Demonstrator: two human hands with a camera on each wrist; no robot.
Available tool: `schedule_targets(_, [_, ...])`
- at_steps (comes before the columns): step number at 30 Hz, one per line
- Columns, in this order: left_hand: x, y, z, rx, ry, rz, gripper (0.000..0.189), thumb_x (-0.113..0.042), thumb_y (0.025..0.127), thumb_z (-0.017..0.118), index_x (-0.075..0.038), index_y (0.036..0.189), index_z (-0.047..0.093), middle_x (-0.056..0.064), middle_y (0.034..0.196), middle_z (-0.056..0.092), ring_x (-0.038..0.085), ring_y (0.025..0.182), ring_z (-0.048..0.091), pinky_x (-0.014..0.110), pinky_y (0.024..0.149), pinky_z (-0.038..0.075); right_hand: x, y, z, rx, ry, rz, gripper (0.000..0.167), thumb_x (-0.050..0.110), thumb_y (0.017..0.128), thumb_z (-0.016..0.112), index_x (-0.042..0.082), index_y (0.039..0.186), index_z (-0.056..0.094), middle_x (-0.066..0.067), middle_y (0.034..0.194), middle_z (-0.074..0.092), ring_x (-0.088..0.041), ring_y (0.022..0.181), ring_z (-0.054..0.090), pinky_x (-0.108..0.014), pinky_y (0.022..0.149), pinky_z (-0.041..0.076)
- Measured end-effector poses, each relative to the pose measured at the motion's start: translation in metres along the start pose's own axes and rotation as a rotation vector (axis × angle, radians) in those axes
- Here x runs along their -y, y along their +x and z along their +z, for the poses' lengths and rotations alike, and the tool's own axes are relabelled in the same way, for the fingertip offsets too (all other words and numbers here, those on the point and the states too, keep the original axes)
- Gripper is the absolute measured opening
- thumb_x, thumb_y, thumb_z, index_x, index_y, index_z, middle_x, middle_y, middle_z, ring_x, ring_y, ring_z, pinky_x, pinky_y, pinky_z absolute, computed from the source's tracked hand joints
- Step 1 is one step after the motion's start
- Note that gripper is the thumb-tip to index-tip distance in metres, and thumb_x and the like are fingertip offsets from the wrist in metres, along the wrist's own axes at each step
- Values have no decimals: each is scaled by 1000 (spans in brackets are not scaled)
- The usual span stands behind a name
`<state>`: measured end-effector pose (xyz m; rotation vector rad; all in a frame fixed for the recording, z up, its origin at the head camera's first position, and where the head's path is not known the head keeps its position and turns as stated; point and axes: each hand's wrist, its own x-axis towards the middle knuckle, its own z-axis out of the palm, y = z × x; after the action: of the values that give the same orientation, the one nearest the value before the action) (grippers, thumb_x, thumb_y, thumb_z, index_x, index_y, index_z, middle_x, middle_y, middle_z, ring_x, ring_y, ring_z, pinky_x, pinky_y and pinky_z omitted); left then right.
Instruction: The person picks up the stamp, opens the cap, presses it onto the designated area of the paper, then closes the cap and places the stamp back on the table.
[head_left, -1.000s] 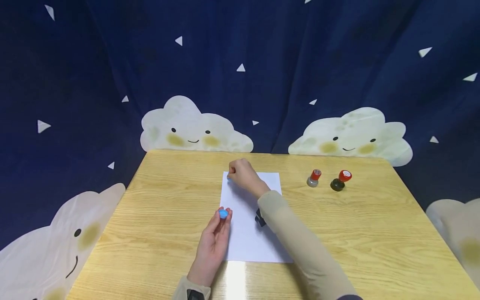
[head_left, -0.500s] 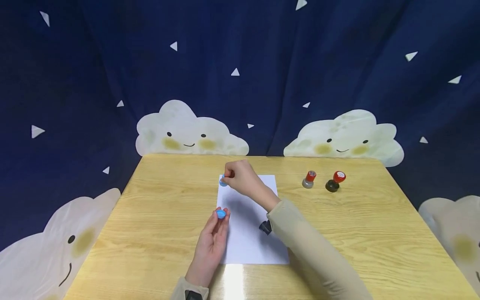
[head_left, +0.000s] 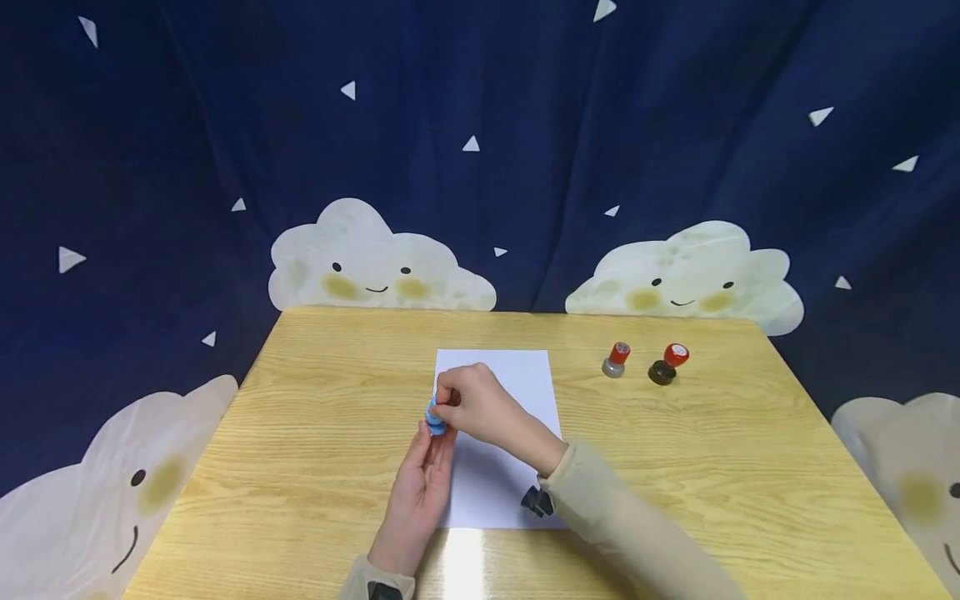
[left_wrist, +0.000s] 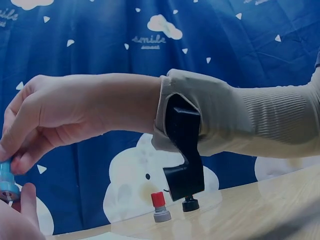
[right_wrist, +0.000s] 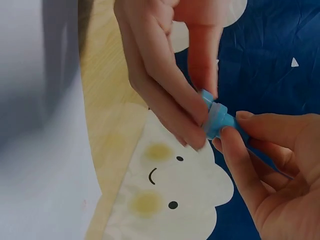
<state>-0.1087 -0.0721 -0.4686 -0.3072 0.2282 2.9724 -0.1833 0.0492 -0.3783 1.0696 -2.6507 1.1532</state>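
Above the white paper (head_left: 502,467), my right hand (head_left: 483,410) pinches a small blue stamp (right_wrist: 230,124) by its handle. My left hand (head_left: 422,496) holds a small blue cap (right_wrist: 206,97) between thumb and fingers. In the right wrist view, the stamp's wide end meets the cap; whether it is fully seated cannot be told. Part of the left hand and the blue stamp (left_wrist: 7,184) show at the left edge of the left wrist view. A faint reddish mark (right_wrist: 85,203) lies near a paper corner.
At the table's (head_left: 337,400) back right stand a red-topped stamp with a grey base (head_left: 615,360) and a red-knobbed stamp with a black base (head_left: 668,364). A dark blue curtain (head_left: 420,125) with clouds hangs behind. A black wrist mount (head_left: 537,502) sits under the right cuff.
My right hand has lifted from the paper's upper left corner, bringing the blue stamp toward me to the cap. My left hand stays nearly in place.
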Motion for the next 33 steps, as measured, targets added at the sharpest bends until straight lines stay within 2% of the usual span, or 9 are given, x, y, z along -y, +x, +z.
schedule_targets(3, [0,-1,0,17,-24,-3,28,-13,106,44,3,115,65,11,120,67,16,115,63,26,113,34,0,-2,3,-2,1,3,29,3,78,81,15,63,60,10,62,60,-1,58,52,-18,51,44])
schedule_targets(10, [-1,-1,3,-14,-44,8,25,-10,105,45,3,110,65,11,114,68,16,109,66,24,111,36,2,-5,2,11,16,8,28,3,78,81,14,64,60,10,61,59,-4,59,50,-20,51,44])
schedule_targets(12, [-2,-2,3,7,-46,9,25,-10,105,44,2,112,65,11,115,68,16,110,65,23,112,35,3,-6,1,23,25,12,27,3,79,81,14,64,61,11,60,58,-5,59,49,-20,50,43])
schedule_targets(17, [-3,-3,0,115,-33,13,28,-9,107,39,3,119,61,13,123,64,17,118,61,23,115,31,4,-8,-3,39,47,21,26,2,78,81,13,64,62,11,60,57,-4,58,46,-18,49,41])
schedule_targets(19, [-3,-3,0,133,-23,15,28,-9,107,39,2,120,61,13,125,63,17,119,60,23,115,30,5,-8,-4,40,49,18,26,2,78,81,14,64,62,11,60,57,-4,57,45,-18,49,40])
schedule_targets(25, [-4,-5,3,77,-31,-4,26,-8,106,42,2,117,63,14,125,64,18,118,62,23,113,33,7,-9,-9,62,78,-3,27,0,78,80,13,64,62,10,62,57,-2,55,45,-17,47,38])
schedule_targets(33, [-4,-7,3,92,-1,-29,23,-2,104,44,5,114,64,15,123,65,20,116,63,26,113,34,10,-10,-17,101,64,-16,32,-1,77,80,13,61,56,10,59,51,-3,55,43,-17,47,36])
